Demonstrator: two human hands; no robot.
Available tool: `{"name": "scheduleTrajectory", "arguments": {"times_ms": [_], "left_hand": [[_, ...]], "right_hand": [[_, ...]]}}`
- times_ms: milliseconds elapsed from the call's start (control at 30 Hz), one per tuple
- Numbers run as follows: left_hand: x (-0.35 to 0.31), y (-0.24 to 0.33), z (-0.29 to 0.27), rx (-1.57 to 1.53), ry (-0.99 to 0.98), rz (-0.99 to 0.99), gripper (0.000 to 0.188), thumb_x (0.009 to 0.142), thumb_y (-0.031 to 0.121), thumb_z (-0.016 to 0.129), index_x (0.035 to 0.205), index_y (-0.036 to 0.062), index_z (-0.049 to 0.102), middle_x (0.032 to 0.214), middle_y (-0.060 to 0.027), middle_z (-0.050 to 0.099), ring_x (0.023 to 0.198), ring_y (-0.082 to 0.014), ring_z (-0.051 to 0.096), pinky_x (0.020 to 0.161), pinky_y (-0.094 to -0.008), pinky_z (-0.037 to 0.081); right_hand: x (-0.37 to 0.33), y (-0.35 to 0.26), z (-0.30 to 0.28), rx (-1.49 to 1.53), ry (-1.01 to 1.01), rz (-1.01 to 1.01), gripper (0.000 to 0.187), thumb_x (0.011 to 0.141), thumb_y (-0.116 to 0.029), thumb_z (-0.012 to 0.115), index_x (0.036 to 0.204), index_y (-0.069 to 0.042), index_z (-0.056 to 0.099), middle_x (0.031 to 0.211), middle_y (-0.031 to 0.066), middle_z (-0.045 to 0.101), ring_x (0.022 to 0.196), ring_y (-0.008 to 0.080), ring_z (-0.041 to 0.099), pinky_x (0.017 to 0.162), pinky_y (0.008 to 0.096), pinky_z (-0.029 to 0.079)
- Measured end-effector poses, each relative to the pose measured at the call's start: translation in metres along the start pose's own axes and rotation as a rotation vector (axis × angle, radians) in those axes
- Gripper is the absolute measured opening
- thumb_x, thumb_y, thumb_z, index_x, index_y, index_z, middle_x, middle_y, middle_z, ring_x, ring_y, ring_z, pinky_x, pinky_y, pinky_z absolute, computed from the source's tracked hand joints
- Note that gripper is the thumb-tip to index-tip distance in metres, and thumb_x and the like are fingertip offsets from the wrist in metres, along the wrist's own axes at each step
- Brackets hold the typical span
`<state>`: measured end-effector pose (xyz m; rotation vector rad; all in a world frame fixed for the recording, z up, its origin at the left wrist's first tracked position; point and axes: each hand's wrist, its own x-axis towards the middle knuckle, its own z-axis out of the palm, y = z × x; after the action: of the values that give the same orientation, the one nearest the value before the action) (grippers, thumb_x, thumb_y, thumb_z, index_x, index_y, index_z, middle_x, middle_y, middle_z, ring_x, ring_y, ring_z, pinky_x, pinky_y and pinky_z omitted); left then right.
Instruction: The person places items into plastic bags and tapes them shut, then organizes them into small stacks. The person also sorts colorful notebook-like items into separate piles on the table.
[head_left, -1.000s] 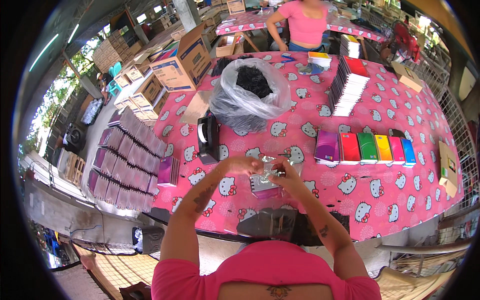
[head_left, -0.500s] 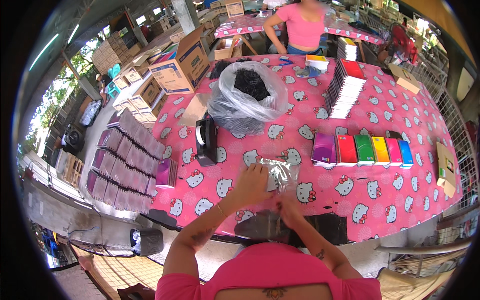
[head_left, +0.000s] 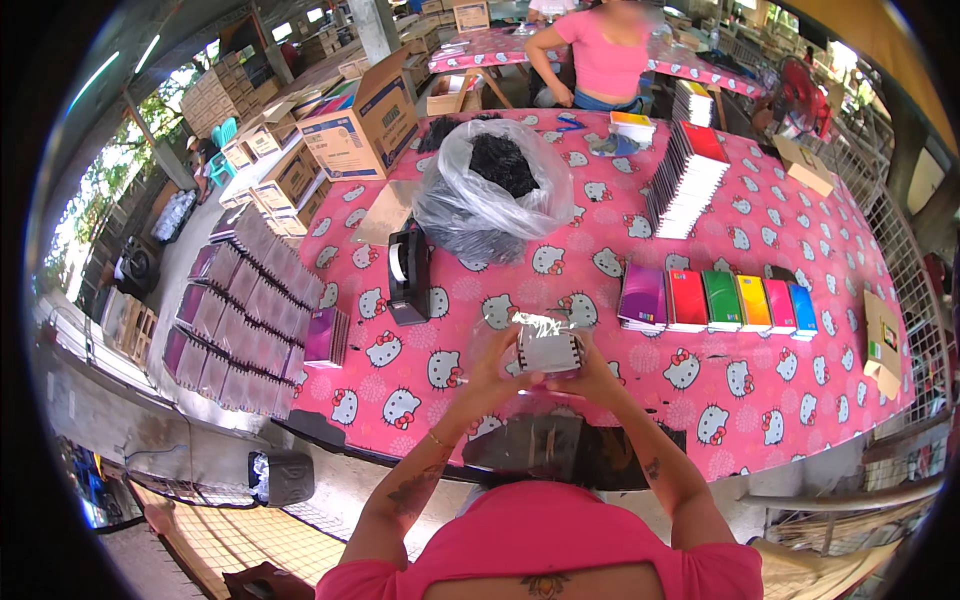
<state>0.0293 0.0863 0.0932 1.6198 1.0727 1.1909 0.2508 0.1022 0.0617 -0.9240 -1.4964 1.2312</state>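
Busy workshop, cartons [head_left: 215,100] piled up at the upper left and a big table with a pink cartoon-cat tablecloth [head_left: 690,430] filling most of the frame. So, the small notebook pack [head_left: 548,350] is right around the centre, pale side up, with shiny clear plastic over it. Left hand [head_left: 497,368] is gripping its left side, thumb along the near edge, and the right hand [head_left: 594,374] has hold of the right side, so it's a two-handed grip.

Black tape dispenser [head_left: 408,280] stands just up and left of the hands. Above centre there's a clear plastic bag [head_left: 440,205] with black stuff in it, and left of that an open cardboard box [head_left: 350,135]. Over at the left you've got a big stack of plastic-wrapped notebooks [head_left: 235,325], plus a small purple stack [head_left: 326,338] just beside it.

Right of centre is a neat row of notebooks [head_left: 722,302]: purple, red, green, yellow, pink, blue. Behind them, a tall leaning stack with a red cover [head_left: 700,143] on top. Someone in a pink top [head_left: 605,55] is at the far side, top of the frame.
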Motion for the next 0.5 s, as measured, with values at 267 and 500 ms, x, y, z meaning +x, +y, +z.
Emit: {"name": "scheduleTrajectory", "arguments": {"times_ms": [267,500], "left_hand": [[0.053,-0.021,-0.098,0.348,0.475,0.017,0.027,0.093,0.019,0.064,0.107,-0.0034,0.067,0.107,-0.0159,0.069,0.103,-0.0257,0.063,0.088,-0.0379,0.051],[0.076,-0.08,-0.216,0.013,0.521,-0.674,0.027,0.079,0.029,0.078,0.096,0.008,0.072,0.083,-0.0019,0.063,0.075,-0.0129,0.057,0.065,-0.0341,0.051]], "right_hand": [[0.02,-0.087,-0.005,-0.238,0.239,-0.248,0.037,0.085,-0.016,0.073,0.12,-0.009,0.065,0.118,0.0109,0.063,0.111,0.027,0.06,0.096,0.0411,0.044],[0.005,-0.126,0.04,-1.016,-0.025,-0.335,0.041,0.08,-0.025,0.075,0.116,-0.008,0.064,0.109,0.0122,0.066,0.101,0.0314,0.063,0.093,0.0437,0.044]]}}
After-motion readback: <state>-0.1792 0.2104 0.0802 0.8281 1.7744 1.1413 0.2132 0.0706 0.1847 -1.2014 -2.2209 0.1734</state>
